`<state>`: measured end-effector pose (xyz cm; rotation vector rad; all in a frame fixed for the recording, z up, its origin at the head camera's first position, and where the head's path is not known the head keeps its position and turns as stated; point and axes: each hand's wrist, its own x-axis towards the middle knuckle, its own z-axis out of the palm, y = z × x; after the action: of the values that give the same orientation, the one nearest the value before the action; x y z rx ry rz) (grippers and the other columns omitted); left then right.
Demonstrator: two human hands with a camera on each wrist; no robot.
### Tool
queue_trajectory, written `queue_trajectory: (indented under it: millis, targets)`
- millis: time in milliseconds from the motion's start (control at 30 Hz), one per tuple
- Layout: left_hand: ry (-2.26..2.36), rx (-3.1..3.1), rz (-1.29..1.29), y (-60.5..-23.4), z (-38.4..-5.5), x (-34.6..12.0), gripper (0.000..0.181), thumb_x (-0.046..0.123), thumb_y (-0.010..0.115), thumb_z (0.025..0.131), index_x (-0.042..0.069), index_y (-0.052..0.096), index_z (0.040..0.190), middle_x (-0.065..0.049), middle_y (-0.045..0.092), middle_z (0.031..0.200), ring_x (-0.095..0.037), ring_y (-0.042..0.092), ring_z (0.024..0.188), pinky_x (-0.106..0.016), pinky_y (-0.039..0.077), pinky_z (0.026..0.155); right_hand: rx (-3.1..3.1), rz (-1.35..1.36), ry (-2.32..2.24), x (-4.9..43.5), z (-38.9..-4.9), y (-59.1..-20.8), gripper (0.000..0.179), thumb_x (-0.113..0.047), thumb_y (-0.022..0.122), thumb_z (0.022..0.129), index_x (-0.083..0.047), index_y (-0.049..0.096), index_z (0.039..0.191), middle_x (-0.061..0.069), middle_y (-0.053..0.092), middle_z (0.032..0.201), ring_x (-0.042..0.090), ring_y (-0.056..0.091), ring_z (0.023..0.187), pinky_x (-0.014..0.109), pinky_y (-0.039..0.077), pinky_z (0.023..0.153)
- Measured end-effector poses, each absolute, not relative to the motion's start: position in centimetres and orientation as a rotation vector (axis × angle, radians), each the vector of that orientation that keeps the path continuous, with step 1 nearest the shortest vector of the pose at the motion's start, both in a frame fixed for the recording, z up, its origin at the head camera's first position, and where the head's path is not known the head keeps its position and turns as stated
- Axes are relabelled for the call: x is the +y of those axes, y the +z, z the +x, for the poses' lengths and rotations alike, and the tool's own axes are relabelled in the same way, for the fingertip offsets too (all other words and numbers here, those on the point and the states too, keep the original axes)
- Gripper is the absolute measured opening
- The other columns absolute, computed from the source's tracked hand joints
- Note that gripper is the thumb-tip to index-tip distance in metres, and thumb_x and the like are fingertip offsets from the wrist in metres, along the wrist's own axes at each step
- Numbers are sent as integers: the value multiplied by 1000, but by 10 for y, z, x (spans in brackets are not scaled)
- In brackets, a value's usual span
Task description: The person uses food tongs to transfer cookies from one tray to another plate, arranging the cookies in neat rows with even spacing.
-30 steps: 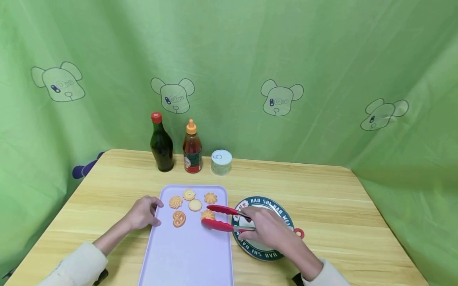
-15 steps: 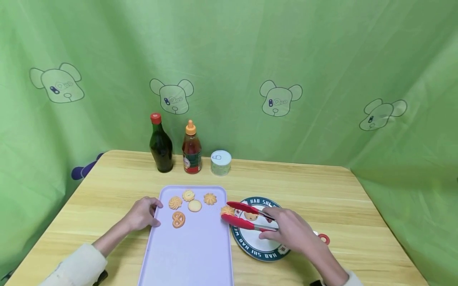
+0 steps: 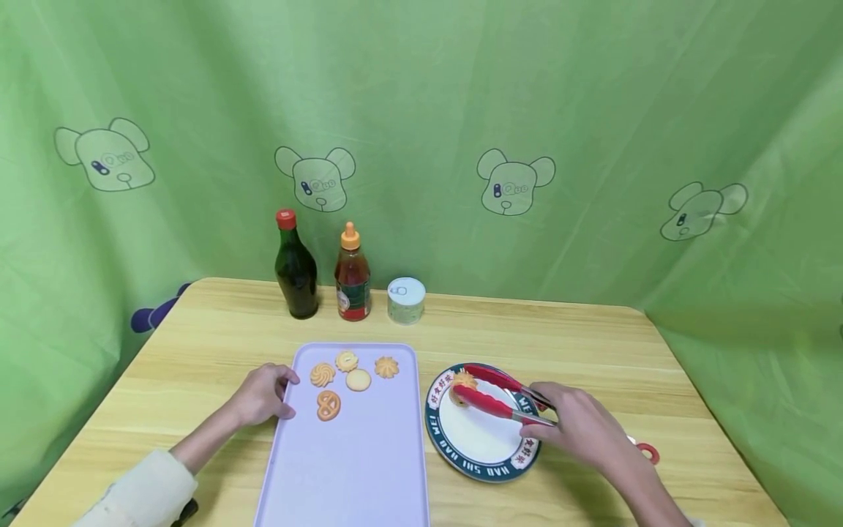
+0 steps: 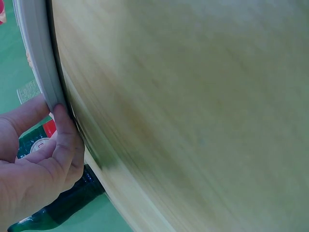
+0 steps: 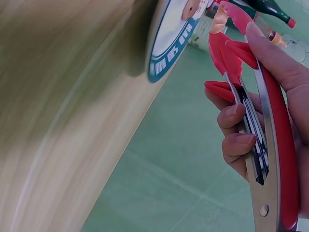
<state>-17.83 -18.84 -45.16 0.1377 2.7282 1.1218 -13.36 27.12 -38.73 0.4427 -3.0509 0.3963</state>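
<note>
My left hand (image 3: 262,395) pinches the left rim of a lilac tray (image 3: 356,468) between thumb and fingers; the left wrist view shows the tray edge (image 4: 41,53) in that grip. Several cookies, among them a pretzel-shaped one (image 3: 328,405) and a swirled one (image 3: 323,374), lie on its far half. My right hand (image 3: 586,428) holds red-tipped metal tongs (image 3: 489,405). Between the tong tips is a ridged cookie (image 3: 465,380), over the far left part of a green-rimmed white plate (image 3: 487,473). A brown round cookie (image 5: 190,9) on the plate shows in the right wrist view, mostly hidden from above.
Along the back of the wooden table (image 3: 566,337) stand a dark green bottle (image 3: 298,274), a red sauce bottle (image 3: 353,282) and a tin can (image 3: 406,301). A green curtain (image 3: 421,110) hangs behind. The plate stands close to the tray's right side.
My right hand has moved right with the tongs, carrying the ridged cookie off the tray to above the plate. My left hand stays on the tray rim.
</note>
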Motion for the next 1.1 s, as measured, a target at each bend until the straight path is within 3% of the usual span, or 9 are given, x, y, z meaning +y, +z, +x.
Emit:
queue_trajectory:
  millis: [433, 667, 1100]
  targets:
    - [1130, 2722, 136, -451, -178, -188, 51, -7, 80, 57, -8, 61, 104, -13, 59, 84, -18, 55, 73, -28, 51, 64, -3107, 377, 347, 295, -130, -391, 67, -42, 81, 67, -4, 63, 118, 13, 69, 105, 23, 63, 87, 47, 55, 75]
    - [1122, 2726, 142, -451, -178, -188, 50, -7, 80, 57, -8, 61, 104, -12, 59, 84, -18, 54, 72, -28, 50, 63, -3204, 294, 331, 301, -130, -395, 68, -42, 81, 68, -4, 61, 120, 8, 68, 100, 17, 54, 77, 39, 52, 68]
    - [1122, 2735, 167, -453, -179, -189, 50, -7, 80, 57, -8, 61, 103, -12, 60, 82, -17, 55, 71, -27, 51, 63, -3237, 252, 326, 301, -131, -399, 75, -46, 80, 66, -3, 59, 124, 9, 67, 99, 18, 53, 77, 40, 51, 67]
